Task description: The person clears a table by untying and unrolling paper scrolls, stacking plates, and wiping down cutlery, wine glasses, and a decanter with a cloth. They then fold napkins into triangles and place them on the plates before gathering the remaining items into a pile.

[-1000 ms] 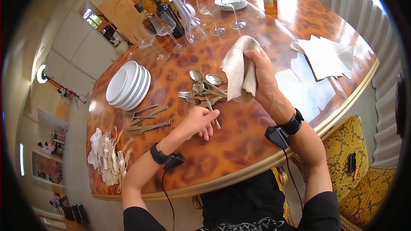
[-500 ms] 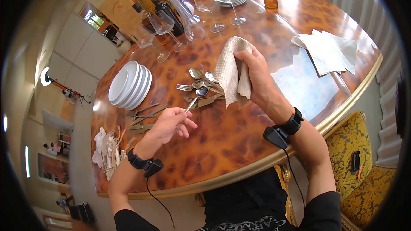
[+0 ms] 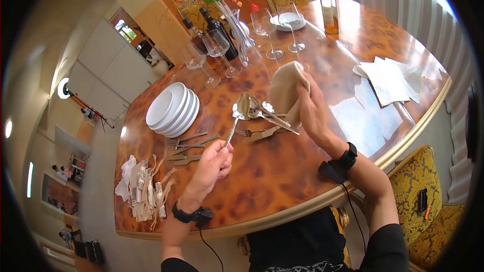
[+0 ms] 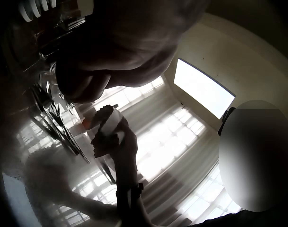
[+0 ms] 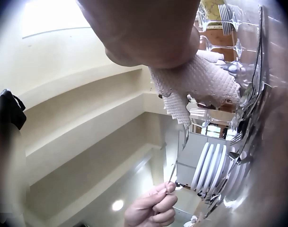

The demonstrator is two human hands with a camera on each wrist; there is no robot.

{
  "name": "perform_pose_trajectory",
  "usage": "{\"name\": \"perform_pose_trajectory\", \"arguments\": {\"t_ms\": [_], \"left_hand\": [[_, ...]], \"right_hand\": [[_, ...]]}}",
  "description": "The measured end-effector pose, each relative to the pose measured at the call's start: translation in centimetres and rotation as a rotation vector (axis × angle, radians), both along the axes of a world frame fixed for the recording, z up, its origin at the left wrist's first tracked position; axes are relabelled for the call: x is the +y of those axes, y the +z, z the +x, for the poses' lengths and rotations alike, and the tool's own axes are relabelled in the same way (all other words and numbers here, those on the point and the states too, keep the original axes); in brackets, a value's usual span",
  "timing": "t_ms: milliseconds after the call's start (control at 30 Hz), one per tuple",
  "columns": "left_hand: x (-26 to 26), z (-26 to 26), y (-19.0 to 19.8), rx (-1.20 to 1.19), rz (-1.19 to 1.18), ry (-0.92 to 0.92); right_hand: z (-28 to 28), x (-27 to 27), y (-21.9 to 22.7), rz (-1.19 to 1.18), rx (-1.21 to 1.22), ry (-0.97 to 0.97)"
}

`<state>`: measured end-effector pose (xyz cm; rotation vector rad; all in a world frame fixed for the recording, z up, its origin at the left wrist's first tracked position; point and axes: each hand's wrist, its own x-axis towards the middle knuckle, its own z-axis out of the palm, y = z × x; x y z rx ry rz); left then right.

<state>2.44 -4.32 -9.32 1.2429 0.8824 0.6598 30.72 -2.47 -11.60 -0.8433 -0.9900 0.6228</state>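
Note:
My left hand [image 3: 214, 165] grips a spoon [image 3: 232, 130] by its patterned handle, with its bowl end pointing away and overlapping the cutlery pile in the head view. In the right wrist view the left hand [image 5: 153, 205] pinches the thin handle [image 5: 173, 169]. My right hand [image 3: 313, 108] holds a beige textured paper towel [image 3: 286, 86], folded over and hanging from the fingers, just right of the pile. The right wrist view shows the towel's [image 5: 196, 85] dimpled surface. Below lie several spoons, forks and a knife [image 3: 264, 135] in a loose heap.
Left of the heap stand stacked white plates [image 3: 166, 108]; nearby lie more forks and knives [image 3: 189, 160]. A pile of beige strips [image 3: 143, 189] sits near the table's left edge. Wine glasses [image 3: 218, 45], dark bottles [image 3: 222, 27] and a vase stand behind. White napkins [image 3: 390, 80] lie right.
My left hand has picked the spoon up from the heap and now holds it raised, bowl away from me. The towel in my right hand has turned, and that hand's back faces up more.

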Motion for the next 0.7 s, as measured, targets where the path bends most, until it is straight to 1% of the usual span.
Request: {"name": "perform_pose_trajectory", "arguments": {"t_ms": [33, 100, 167, 233, 267, 300, 333, 400, 433, 500, 533, 567, 633, 667, 700], "left_hand": [[0.0, 0.4, -0.6, -0.043, -0.005, 0.016], [-0.4, 1.4, -1.1, -0.124, -0.011, 0.039], [-0.5, 1.9, -2.2, -0.156, 0.053, 0.059], [-0.4, 1.9, -2.6, -0.182, 0.102, 0.097], [-0.4, 1.5, -2.7, -0.172, 0.113, 0.115], [-0.4, 1.1, -2.7, -0.159, 0.123, 0.137], [-0.3, 0.7, -2.8, -0.166, 0.125, 0.154], [-0.2, 0.1, -3.3, -0.153, 0.182, 0.123], [-0.3, 0.1, -3.5, -0.161, 0.166, 0.13], [-0.5, 0.6, -3.6, -0.186, 0.207, 0.122], [-0.4, 0.7, -3.8, -0.192, 0.208, 0.127], [-0.5, 0.8, -3.8, -0.205, 0.183, 0.139], [-0.4, 1.0, -3.8, -0.19, 0.25, 0.134], [-0.3, 1.0, -3.8, -0.188, 0.273, 0.112], [-0.4, 1.1, -3.8, -0.193, 0.267, 0.119]], "right_hand": [[-0.6, 0.1, 0.3, 0.032, -0.013, -0.006], [-1.7, 0.2, 0.9, 0.372, -0.714, -0.049], [-3.6, -0.9, 2.2, 0.347, -1.228, 0.071], [-5.4, -0.6, 1.3, 0.379, -1.389, 0.132], [-6.1, -0.2, 0.8, 0.338, -1.404, 0.124], [-6.3, 0.2, 0.6, 0.349, -1.409, 0.137], [-6.1, 0.5, 0.8, 0.322, -1.402, 0.104], [-5.5, 0.6, 1.3, 0.259, -1.401, 0.053], [-5.5, 0.6, 1.6, 0.25, -1.409, 0.07], [-4.8, 0.6, 1.8, 0.198, -1.375, -0.058], [-4.6, 0.5, 1.9, 0.172, -1.337, -0.071], [-4.3, 0.7, 1.6, 0.158, -1.352, -0.047], [-3.9, 1.4, 0.8, 0.169, -1.005, -0.007], [-3.8, 1.8, 0.0, 0.127, -0.819, 0.038], [-3.4, 2.3, -0.7, 0.123, -0.826, 0.046]]}}
